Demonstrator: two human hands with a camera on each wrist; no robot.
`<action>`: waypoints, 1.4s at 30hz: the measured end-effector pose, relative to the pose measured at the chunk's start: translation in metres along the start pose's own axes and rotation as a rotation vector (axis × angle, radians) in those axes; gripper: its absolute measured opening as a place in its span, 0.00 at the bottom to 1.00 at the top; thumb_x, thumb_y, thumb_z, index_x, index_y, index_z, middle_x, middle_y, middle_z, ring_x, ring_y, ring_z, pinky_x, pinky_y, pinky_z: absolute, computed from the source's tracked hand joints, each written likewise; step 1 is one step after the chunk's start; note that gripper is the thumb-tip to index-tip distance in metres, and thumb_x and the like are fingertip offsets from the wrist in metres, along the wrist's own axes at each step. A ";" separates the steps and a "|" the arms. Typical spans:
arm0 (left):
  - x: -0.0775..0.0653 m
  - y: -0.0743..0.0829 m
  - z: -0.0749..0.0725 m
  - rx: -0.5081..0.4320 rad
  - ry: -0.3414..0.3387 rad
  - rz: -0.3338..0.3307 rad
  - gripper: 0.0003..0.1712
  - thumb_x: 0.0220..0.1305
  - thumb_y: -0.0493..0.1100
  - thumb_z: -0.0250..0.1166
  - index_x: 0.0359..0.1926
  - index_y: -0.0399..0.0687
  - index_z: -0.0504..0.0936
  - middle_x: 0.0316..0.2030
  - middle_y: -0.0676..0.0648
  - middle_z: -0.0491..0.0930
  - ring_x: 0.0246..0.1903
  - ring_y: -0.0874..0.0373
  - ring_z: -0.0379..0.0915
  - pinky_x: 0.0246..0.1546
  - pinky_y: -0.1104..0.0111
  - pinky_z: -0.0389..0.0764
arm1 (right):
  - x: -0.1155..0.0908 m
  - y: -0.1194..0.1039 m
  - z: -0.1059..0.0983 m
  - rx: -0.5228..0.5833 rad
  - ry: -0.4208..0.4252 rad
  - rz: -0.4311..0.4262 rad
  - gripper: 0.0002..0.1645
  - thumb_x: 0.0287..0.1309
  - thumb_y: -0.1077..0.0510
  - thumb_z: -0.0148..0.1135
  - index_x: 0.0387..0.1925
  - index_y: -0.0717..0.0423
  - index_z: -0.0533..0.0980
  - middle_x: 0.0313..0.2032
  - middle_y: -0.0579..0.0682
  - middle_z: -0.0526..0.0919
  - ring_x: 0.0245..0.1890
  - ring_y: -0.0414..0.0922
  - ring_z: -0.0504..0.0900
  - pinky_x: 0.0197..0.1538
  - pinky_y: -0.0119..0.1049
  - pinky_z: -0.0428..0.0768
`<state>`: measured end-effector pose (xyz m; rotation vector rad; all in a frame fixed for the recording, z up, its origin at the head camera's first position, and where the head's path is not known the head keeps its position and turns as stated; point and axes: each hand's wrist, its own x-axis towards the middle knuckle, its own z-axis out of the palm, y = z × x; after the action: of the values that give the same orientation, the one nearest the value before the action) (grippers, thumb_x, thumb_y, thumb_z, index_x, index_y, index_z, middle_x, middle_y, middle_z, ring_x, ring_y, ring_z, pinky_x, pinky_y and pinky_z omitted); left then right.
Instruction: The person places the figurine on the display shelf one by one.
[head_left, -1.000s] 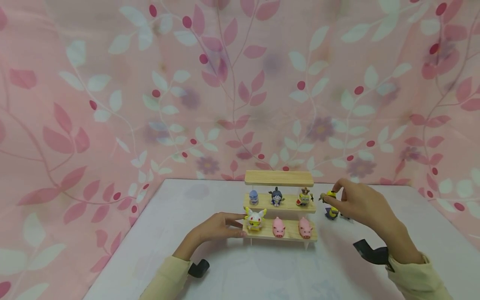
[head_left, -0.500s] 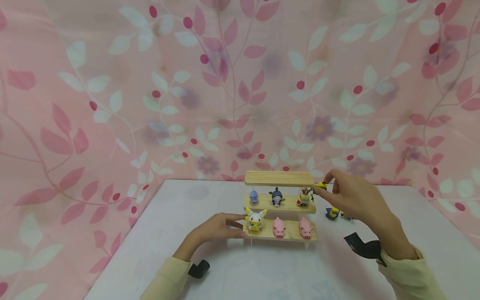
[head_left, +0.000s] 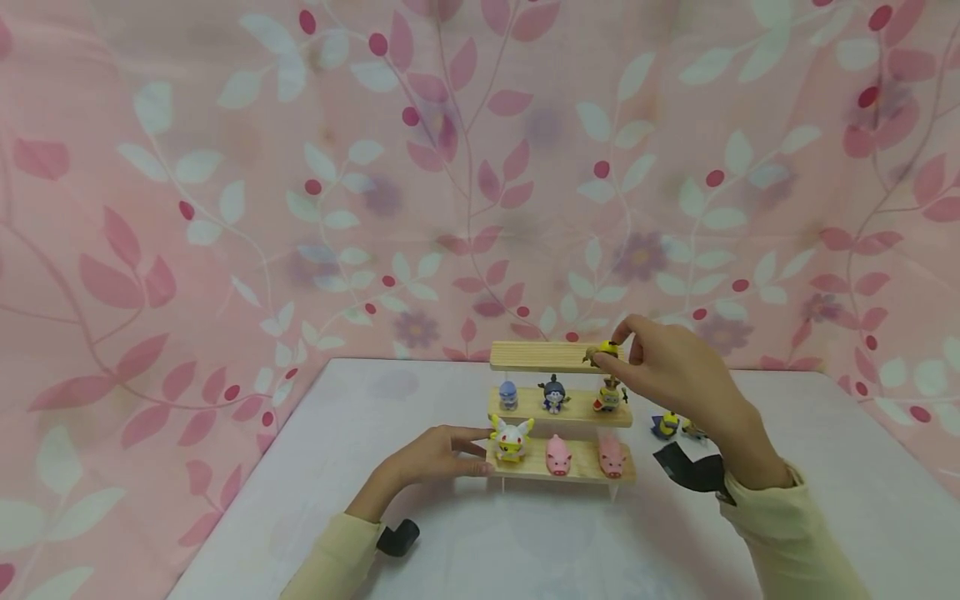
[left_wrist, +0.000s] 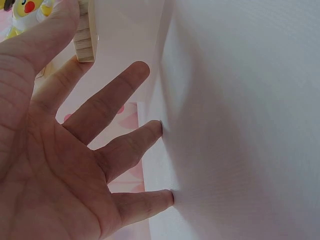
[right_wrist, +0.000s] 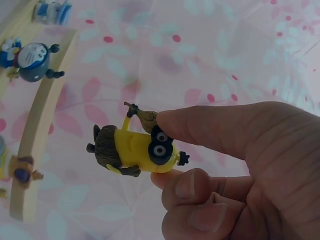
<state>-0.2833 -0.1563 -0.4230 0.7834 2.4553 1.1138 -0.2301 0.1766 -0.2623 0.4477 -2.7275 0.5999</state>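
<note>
My right hand (head_left: 678, 367) pinches a yellow minion figurine (right_wrist: 132, 147) between thumb and fingers, at the right end of the top board of a wooden tiered display shelf (head_left: 536, 356). In the right wrist view the minion lies sideways, with a brown skirt and a club-like piece; whether it touches the board I cannot tell. My left hand (head_left: 435, 454) holds the left end of the lowest board between thumb and index finger. Its other fingers spread out in the left wrist view, the lower ones touching the white tabletop (left_wrist: 250, 125).
A small blue figurine (head_left: 507, 395), a dark-blue figurine (head_left: 553, 395) and a crowned minion (head_left: 607, 397) stand on the middle board. Below are a white-eared yellow figurine (head_left: 510, 442) and two pink pigs (head_left: 557, 456). More minions (head_left: 664, 426) sit right of the shelf.
My right hand has carried the minion figurine left and upward, from beside the shelf to the right end of its top board. The left hand has stayed in place.
</note>
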 end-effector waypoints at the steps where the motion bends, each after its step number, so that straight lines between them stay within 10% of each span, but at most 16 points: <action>1: 0.000 0.000 0.000 -0.002 0.000 0.002 0.38 0.60 0.56 0.71 0.69 0.51 0.72 0.61 0.48 0.76 0.55 0.53 0.77 0.55 0.51 0.74 | 0.002 -0.002 0.000 0.003 -0.003 -0.002 0.21 0.59 0.42 0.68 0.42 0.54 0.77 0.19 0.44 0.74 0.16 0.43 0.69 0.18 0.37 0.66; 42: 0.002 0.001 -0.002 0.007 -0.009 -0.007 0.38 0.60 0.58 0.70 0.69 0.54 0.72 0.60 0.50 0.78 0.55 0.56 0.77 0.56 0.53 0.74 | 0.090 -0.048 0.064 0.008 -0.152 -0.067 0.22 0.61 0.42 0.64 0.45 0.55 0.77 0.28 0.45 0.81 0.23 0.42 0.76 0.26 0.37 0.74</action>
<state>-0.2855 -0.1558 -0.4217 0.7791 2.4542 1.0970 -0.3090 0.0856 -0.2678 0.6071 -2.8408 0.5809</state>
